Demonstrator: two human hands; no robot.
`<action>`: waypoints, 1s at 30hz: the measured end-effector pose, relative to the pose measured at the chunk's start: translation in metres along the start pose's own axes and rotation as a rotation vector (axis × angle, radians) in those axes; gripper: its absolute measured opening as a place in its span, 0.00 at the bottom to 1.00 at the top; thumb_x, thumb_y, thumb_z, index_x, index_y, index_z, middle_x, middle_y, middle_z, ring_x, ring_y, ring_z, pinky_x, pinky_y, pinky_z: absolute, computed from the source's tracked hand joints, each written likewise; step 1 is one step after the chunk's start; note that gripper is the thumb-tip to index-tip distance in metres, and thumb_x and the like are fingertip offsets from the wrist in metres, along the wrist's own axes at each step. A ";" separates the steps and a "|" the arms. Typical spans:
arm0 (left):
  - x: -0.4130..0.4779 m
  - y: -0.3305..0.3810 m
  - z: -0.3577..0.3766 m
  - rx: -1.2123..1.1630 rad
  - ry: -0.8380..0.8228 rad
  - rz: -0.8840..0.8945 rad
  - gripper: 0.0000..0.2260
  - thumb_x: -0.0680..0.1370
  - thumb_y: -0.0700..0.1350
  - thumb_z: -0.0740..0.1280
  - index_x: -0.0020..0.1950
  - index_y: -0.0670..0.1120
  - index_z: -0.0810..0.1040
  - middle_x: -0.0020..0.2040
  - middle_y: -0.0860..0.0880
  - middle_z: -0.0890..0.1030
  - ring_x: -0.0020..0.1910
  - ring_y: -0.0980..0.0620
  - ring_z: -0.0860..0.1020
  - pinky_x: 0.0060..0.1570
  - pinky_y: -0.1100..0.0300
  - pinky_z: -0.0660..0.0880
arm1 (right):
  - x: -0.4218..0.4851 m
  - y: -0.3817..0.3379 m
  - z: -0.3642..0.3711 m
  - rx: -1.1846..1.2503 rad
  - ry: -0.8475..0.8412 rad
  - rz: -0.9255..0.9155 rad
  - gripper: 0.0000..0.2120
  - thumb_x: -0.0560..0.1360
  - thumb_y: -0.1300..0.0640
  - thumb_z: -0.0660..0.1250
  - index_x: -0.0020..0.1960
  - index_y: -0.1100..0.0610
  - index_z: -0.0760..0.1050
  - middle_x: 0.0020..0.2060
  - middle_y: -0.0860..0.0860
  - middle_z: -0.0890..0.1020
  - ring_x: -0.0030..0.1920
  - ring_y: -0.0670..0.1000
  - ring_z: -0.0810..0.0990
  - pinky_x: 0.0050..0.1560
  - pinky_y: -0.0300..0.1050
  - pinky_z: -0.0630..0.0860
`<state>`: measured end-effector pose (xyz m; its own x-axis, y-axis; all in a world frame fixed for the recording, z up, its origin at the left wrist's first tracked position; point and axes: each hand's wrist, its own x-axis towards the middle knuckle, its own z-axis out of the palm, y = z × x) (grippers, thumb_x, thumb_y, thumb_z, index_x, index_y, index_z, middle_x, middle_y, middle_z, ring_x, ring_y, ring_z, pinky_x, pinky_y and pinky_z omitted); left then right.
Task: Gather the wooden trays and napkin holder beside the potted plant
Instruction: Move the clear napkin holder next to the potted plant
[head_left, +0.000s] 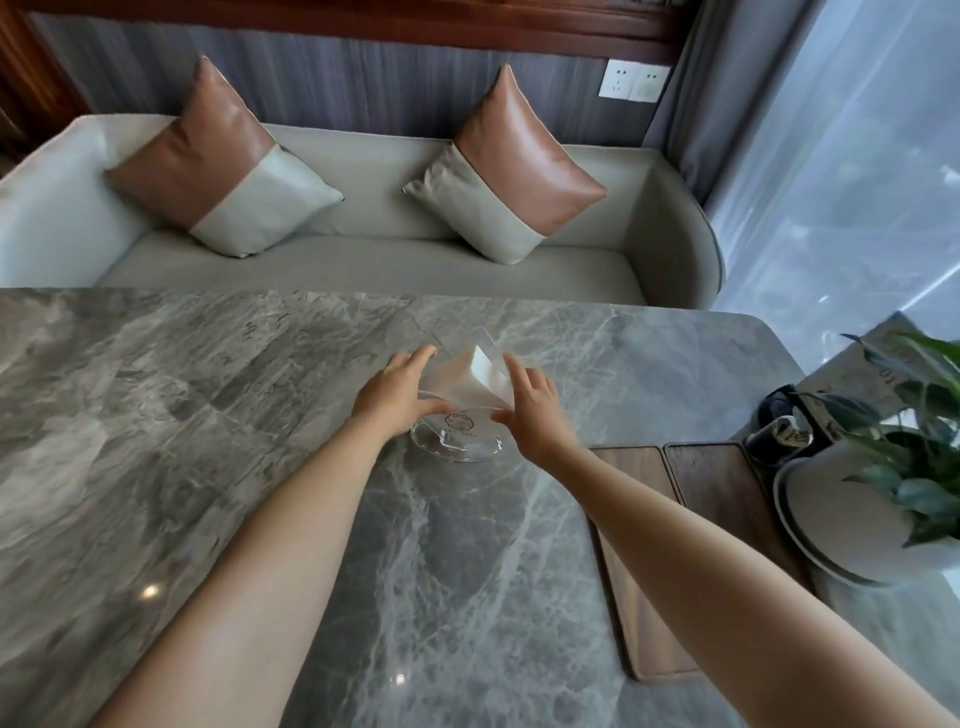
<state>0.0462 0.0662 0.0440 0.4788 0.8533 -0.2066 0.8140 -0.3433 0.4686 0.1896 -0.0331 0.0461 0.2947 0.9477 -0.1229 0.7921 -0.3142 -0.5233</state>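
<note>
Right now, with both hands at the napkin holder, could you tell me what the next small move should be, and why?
Probably lift the napkin holder slightly and carry it right toward the wooden trays. The left hand and right hand already flank it, and the trays already lie beside the potted plant, while the holder stands apart from them on the table.

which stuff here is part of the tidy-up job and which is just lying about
Part of the job:
- napkin holder, between left hand and right hand
- two wooden trays
- potted plant

Just lying about:
- two cushions on the sofa
- black item behind the plant pot
</note>
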 end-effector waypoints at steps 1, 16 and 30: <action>-0.007 0.004 0.003 0.000 -0.006 0.003 0.35 0.70 0.55 0.73 0.73 0.51 0.61 0.71 0.45 0.68 0.65 0.41 0.72 0.59 0.49 0.72 | -0.009 0.003 -0.001 0.008 -0.001 0.009 0.34 0.76 0.61 0.63 0.75 0.54 0.47 0.70 0.58 0.64 0.68 0.58 0.62 0.67 0.51 0.64; -0.151 0.041 0.070 -0.062 -0.063 0.106 0.34 0.70 0.53 0.74 0.71 0.49 0.64 0.67 0.46 0.70 0.62 0.44 0.74 0.56 0.53 0.73 | -0.184 0.050 -0.003 0.027 0.019 0.058 0.33 0.76 0.55 0.63 0.75 0.53 0.49 0.70 0.55 0.65 0.67 0.56 0.63 0.65 0.47 0.65; -0.260 0.071 0.108 -0.051 -0.093 0.106 0.34 0.66 0.55 0.76 0.68 0.50 0.68 0.62 0.47 0.73 0.55 0.45 0.77 0.52 0.55 0.74 | -0.297 0.084 -0.013 0.017 -0.013 0.024 0.33 0.74 0.53 0.66 0.74 0.50 0.54 0.68 0.51 0.68 0.67 0.54 0.64 0.62 0.50 0.70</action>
<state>0.0145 -0.2224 0.0385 0.5912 0.7728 -0.2310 0.7408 -0.4070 0.5344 0.1757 -0.3417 0.0489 0.3060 0.9407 -0.1467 0.7759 -0.3357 -0.5341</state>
